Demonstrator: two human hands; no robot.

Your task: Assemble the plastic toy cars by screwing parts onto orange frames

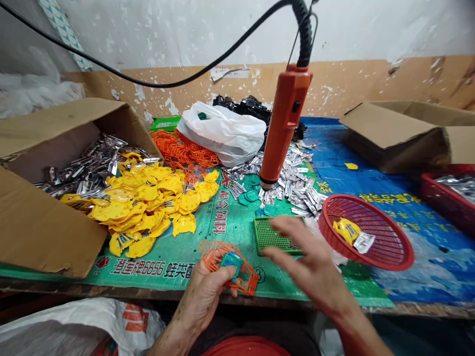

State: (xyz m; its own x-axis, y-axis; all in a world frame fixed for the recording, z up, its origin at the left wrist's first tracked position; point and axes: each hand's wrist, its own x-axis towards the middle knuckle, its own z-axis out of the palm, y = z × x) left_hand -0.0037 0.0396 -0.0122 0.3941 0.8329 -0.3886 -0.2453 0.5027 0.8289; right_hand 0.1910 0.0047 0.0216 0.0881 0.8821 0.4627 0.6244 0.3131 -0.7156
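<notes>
My left hand [203,291] is closed on an orange plastic frame [247,284] near the table's front edge. A teal plastic piece [230,265] lies on the frame, with my left thumb pressed on it. My right hand [315,264], slightly blurred, is over the right side of a small green perforated tray [272,240]. Its fingers are stretched out, the thumb apart from them, and nothing shows between them. Small dark bits lie in the tray, too small to make out. An orange electric screwdriver [285,123] hangs tip down beyond the tray, touched by neither hand.
Yellow plastic pieces [148,198] spill from a cardboard box [48,222] at left. Behind are orange frames [181,151], a white bag [224,133] and loose metal parts [297,180]. At right stand a red basket [404,247], another cardboard box [393,133] and a red bin [434,193].
</notes>
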